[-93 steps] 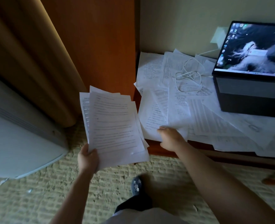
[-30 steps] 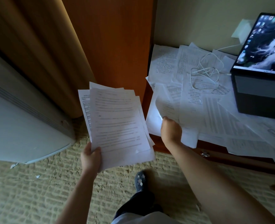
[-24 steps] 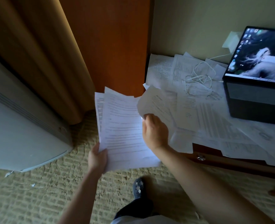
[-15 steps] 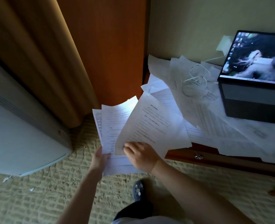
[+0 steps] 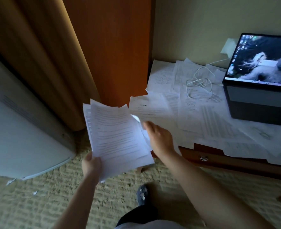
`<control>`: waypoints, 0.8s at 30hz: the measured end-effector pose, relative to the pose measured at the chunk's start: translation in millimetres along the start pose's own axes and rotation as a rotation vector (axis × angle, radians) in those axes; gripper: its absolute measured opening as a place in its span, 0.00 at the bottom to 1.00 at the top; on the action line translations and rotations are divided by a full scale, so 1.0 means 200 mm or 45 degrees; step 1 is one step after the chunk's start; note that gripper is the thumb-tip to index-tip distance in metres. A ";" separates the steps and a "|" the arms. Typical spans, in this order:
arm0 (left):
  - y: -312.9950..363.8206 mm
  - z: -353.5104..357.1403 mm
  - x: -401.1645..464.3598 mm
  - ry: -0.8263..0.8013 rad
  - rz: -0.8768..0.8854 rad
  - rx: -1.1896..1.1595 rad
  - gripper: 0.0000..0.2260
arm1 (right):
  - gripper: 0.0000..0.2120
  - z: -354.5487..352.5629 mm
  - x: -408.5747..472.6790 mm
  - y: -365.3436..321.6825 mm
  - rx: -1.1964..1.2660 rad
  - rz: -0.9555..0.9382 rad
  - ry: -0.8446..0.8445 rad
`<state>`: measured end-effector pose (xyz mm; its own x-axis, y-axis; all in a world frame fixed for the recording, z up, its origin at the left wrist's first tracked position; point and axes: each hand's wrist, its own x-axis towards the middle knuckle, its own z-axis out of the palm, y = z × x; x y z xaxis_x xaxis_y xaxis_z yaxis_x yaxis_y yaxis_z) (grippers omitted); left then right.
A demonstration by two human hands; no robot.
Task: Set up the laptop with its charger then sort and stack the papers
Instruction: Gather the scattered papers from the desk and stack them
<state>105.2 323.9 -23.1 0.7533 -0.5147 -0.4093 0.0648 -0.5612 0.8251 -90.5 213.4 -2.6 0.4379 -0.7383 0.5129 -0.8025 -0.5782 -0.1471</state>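
My left hand (image 5: pixel 91 164) grips the bottom left corner of a stack of printed papers (image 5: pixel 116 138), held out over the carpet. My right hand (image 5: pixel 159 138) hovers just right of the stack at the desk's left edge, fingers stretched toward a loose sheet (image 5: pixel 149 108); it holds nothing that I can see. Several more sheets (image 5: pixel 211 123) lie scattered over the desk. The laptop (image 5: pixel 258 76) stands open at the right with its screen lit. Its white charger cable (image 5: pixel 201 81) lies coiled on the papers and runs to a plug (image 5: pixel 229 46) on the wall.
The wooden desk's front (image 5: pixel 219 161) has a small drawer knob (image 5: pixel 203 158). A wooden panel (image 5: pixel 113 47) and a curtain (image 5: pixel 45 55) rise at the left. A white appliance (image 5: pixel 20 138) stands on the carpet at the far left. My shoe (image 5: pixel 142 194) is below.
My right hand lifted a sheet off the desk, laid it on the stack in my left hand, let go and moved back toward the desk papers.
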 end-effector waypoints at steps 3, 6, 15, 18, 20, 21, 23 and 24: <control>-0.05 -0.02 0.02 0.046 -0.001 -0.073 0.11 | 0.31 0.01 0.00 0.11 -0.066 0.081 -0.075; -0.06 -0.02 0.02 0.080 -0.029 -0.151 0.12 | 0.33 -0.01 0.04 0.17 -0.143 -0.204 -0.122; -0.15 -0.05 0.08 0.137 -0.052 -0.149 0.10 | 0.25 0.15 -0.11 0.20 -0.116 -0.178 -1.056; -0.20 -0.08 0.10 0.202 -0.064 -0.141 0.10 | 0.28 0.21 -0.15 0.14 -0.024 -0.018 -0.970; -0.24 -0.10 0.12 0.238 -0.070 -0.135 0.07 | 0.19 0.23 -0.16 0.12 0.031 0.070 -0.810; -0.25 -0.10 0.12 0.245 -0.075 -0.133 0.06 | 0.15 0.22 -0.15 0.11 0.066 0.139 -0.733; -0.25 -0.11 0.12 0.225 -0.070 -0.144 0.05 | 0.13 0.21 -0.13 0.10 0.156 0.364 -0.597; -0.23 -0.11 0.11 0.206 -0.070 -0.171 0.05 | 0.13 0.20 -0.10 0.10 0.203 0.488 -0.517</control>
<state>134.3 353.2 -62.4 0.8409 -0.3690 -0.3959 0.1867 -0.4888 0.8522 -98.1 202.9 -49.8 0.2734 -0.9612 0.0370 -0.8774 -0.2650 -0.4000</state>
